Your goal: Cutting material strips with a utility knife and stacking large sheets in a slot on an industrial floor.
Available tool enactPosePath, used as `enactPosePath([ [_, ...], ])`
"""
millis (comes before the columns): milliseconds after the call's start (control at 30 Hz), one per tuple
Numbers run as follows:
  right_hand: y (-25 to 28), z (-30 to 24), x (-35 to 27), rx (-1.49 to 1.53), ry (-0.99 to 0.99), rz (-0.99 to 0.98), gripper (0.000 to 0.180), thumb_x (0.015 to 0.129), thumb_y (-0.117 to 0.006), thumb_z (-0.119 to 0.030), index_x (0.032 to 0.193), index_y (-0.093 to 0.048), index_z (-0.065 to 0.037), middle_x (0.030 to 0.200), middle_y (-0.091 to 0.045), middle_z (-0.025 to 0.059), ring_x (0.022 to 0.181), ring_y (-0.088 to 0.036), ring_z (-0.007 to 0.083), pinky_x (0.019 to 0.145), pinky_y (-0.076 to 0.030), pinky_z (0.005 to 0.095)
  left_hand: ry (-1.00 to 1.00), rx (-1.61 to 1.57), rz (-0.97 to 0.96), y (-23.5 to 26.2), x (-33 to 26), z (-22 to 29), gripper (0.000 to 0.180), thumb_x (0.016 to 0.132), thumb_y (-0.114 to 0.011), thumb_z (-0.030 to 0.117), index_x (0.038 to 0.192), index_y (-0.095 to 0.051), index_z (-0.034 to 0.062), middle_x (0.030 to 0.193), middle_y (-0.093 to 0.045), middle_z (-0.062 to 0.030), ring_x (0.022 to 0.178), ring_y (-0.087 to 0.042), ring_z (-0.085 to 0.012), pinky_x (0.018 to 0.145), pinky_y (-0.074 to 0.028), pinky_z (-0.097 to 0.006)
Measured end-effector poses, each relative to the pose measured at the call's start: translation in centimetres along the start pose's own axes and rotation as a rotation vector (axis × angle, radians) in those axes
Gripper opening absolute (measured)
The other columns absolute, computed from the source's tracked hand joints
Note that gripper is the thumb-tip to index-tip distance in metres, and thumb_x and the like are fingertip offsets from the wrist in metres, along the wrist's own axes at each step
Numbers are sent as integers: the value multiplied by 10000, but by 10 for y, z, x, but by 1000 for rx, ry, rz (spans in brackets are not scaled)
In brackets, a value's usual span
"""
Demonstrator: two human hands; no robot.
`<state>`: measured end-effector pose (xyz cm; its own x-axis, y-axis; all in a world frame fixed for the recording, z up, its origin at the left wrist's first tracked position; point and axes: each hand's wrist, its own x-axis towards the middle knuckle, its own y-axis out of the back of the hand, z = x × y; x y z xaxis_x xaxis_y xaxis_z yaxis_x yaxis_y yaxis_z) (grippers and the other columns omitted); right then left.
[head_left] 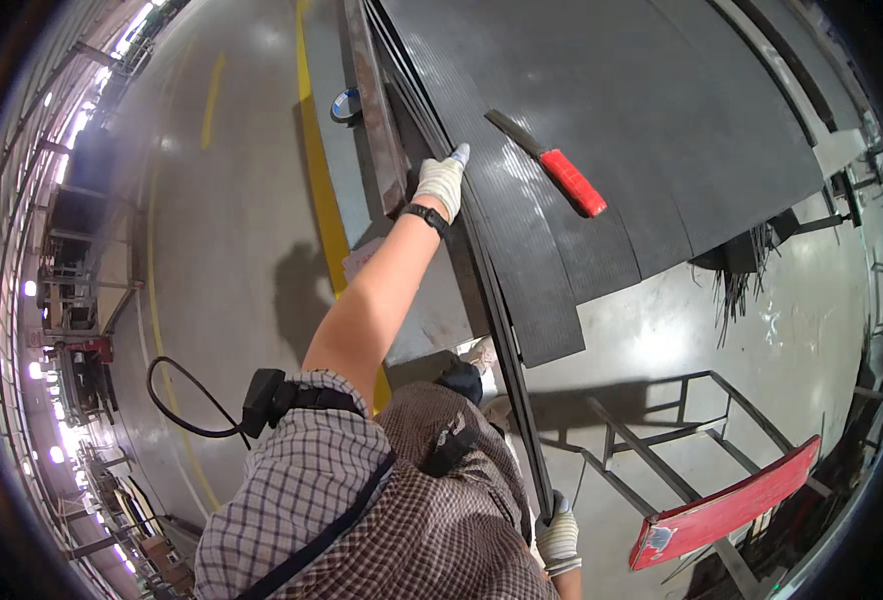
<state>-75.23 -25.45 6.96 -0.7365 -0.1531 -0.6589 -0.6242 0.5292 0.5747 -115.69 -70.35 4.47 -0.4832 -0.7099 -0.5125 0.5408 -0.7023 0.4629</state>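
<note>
Left hand (441, 183) and right hand (558, 535), both gloved, grasp a long black rubber strip (501, 330) at the counter (661, 110) edge. Risk: strip sagging or slipping; red-handled knife (551, 165) lies nearby.

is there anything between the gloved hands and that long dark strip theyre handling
Nothing visible does. The left hand already rests on the long dark strip at its far end, and the right hand grips its near end. The red-handled tool lies apart on the black sheets.
</note>
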Motion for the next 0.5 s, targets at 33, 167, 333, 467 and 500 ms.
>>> enactPosePath([
  [33, 1, -2, 3, -26, 24, 44, 383, 813, -528, -48, 1195, -511, -65, 969, -631, 225, 873, -601, 448, 733, -495, 478, 14, -13, 1, -1, 2, 4, 896, 796, -675, 589, 1344, -425, -75, 1386, -463, -278, 1297, -446, -406, 1073, -353, -444],
  [167, 4, -9, 19, 26, -26, 2, 594, 744, -650, -130, 1297, -463, -18, 1055, -612, 243, 945, -604, 426, 817, -501, 471, -8, -35, -21, -2, 21, 15, 870, 809, -678, 561, 1358, -418, -61, 1395, -461, -261, 1304, -439, -400, 1074, -349, -441],
  [333, 21, -34, 22, 58, 87, 89, 482, 789, -535, 10, 1268, -483, -9, 1029, -620, 234, 909, -616, 396, 783, -506, 430, 56, 40, -112, 9, 57, 22, 899, 824, -565, 665, 1396, -411, -11, 1454, -393, -258, 1357, -377, -383, 1107, -301, -431],
  [467, 38, -62, 7, -53, 27, -20, 526, 774, -572, -16, 1291, -471, -9, 1043, -616, 247, 908, -618, 409, 789, -509, 434, -139, 285, -179, 15, 70, 22, 827, 858, -551, 643, 1396, -452, 23, 1443, -426, -231, 1344, -398, -351, 1083, -319, -416],
  [500, 40, -67, 4, -5, 30, -29, 526, 774, -572, -16, 1291, -471, -9, 1043, -616, 247, 908, -618, 409, 789, -509, 434, -43, 200, -164, 14, 71, 22, 835, 852, -563, 643, 1395, -452, 18, 1442, -426, -235, 1341, -396, -358, 1082, -314, -438],
])
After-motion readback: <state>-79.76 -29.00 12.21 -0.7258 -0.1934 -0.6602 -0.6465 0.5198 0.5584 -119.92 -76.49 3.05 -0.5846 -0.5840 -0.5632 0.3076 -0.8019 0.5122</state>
